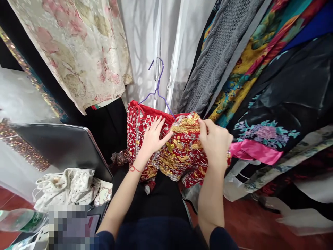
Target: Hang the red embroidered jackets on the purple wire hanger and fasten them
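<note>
Red floor (241,222) shows beneath hanging clothes and pale curtains (140,31). At left, one plastic bottle (23,219) lies near one crumpled dotted cloth (66,187); one dark laptop-like panel (62,146) stands behind the cloth. One floral garment (91,52) hangs above. Centrally, one red-and-gold embroidered garment (179,149) sits on one purple hanger (157,91) above the lap. The left hand (154,137) lies on it, fingers spread, gripping nothing. The right hand (214,139) pinches its upper edge, thumb and fingers closed. One grey knit (218,52) hangs at right, beside one black embroidered garment (293,93).
</note>
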### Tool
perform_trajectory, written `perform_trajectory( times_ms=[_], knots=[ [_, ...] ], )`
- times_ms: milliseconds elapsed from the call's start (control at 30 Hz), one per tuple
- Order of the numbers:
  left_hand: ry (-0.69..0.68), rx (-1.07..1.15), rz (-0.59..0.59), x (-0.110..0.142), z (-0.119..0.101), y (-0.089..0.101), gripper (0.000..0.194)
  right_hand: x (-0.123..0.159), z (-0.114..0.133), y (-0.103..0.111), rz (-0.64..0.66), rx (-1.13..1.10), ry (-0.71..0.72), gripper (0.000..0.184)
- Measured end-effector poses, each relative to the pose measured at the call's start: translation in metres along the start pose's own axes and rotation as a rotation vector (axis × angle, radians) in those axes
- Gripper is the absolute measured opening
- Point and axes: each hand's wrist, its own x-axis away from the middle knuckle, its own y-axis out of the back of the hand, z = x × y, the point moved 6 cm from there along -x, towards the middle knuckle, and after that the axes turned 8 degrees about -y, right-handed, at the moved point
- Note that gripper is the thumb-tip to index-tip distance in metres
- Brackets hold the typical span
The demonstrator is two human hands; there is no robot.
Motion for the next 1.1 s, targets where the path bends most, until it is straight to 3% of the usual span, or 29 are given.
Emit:
perform_trajectory(
  times_ms=[167, 233, 300, 400, 500, 567, 700, 767, 833, 900, 967, 1033, 1100],
  knots=[
    [0.094, 0.003, 0.022, -0.004, -0.002, -0.004, 0.066, 0.013, 0.003, 0.073, -0.289, -0.129, -0.239, 0.042],
    [0.122, 0.074, -0.013, 0.003, -0.011, 0.006, 0.054, 0.028, 0.015, 0.089, -0.340, -0.216, -0.246, 0.041],
    [0.220, 0.173, -0.117, 0.021, -0.021, 0.026, 0.042, 0.048, 0.032, 0.089, -0.311, -0.294, -0.211, 0.036],
    [0.421, 0.374, -0.252, 0.070, -0.035, 0.054, 0.049, 0.082, 0.053, 0.068, -0.159, -0.423, -0.206, 0.029],
    [0.381, 0.716, -0.054, 0.109, -0.053, 0.048, 0.046, 0.113, 0.073, 0.042, 0.041, -0.560, -0.209, 0.027],
    [0.333, 0.881, 0.014, 0.127, -0.055, 0.039, 0.053, 0.128, 0.084, 0.030, 0.192, -0.675, -0.203, 0.026],
    [0.346, 0.979, -0.058, 0.138, -0.032, 0.024, 0.064, 0.141, 0.094, 0.022, 0.542, -0.996, -0.193, 0.036],
    [0.407, 0.928, -0.136, 0.137, -0.021, 0.020, 0.050, 0.142, 0.097, 0.024, 0.671, -1.126, -0.142, 0.041],
    [0.455, 0.830, -0.256, 0.136, -0.016, 0.024, 0.033, 0.138, 0.098, 0.029, 0.714, -1.174, -0.054, 0.040],
    [0.470, 0.750, -0.334, 0.136, -0.017, 0.033, 0.021, 0.130, 0.090, 0.034, 0.627, -1.156, -0.018, 0.034],
    [0.469, 0.706, -0.328, 0.140, -0.022, 0.044, 0.013, 0.120, 0.070, 0.036, 0.444, -1.106, -0.088, 0.029],
    [0.420, 0.675, -0.256, 0.144, -0.031, 0.055, 0.010, 0.113, 0.046, 0.036, 0.293, -1.048, -0.156, 0.021],
    [0.284, 0.668, -0.143, 0.146, -0.045, 0.064, 0.014, 0.110, 0.029, 0.030, 0.267, -0.999, -0.127, 0.021]
  ],
)
